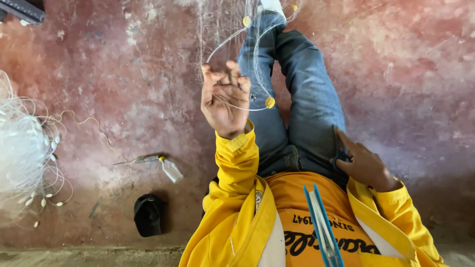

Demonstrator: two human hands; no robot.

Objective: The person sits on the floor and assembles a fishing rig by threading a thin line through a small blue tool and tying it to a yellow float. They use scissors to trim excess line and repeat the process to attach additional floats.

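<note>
I sit on a reddish floor with my legs in blue jeans (pixel 307 89) stretched out ahead. My left hand (pixel 225 99) is raised over my left thigh, palm toward me, its fingers curled on a thin white net cord (pixel 237 106). The cord carries a yellow float (pixel 269 102) just right of the hand, and fine netting (pixel 222 24) runs on toward my feet. My right hand (pixel 363 165) rests on my right thigh, closed on a small blue tool (pixel 341 158). A flat blue net needle (pixel 321 227) stands out in front of my yellow jacket.
A heap of white netting (pixel 20 148) with small white floats lies at the left edge. Beside my left hip lie a small plastic bottle (pixel 171 170), a thin metal tool (pixel 136 159) and a black cap (pixel 148 215). A dark object (pixel 22 10) sits top left.
</note>
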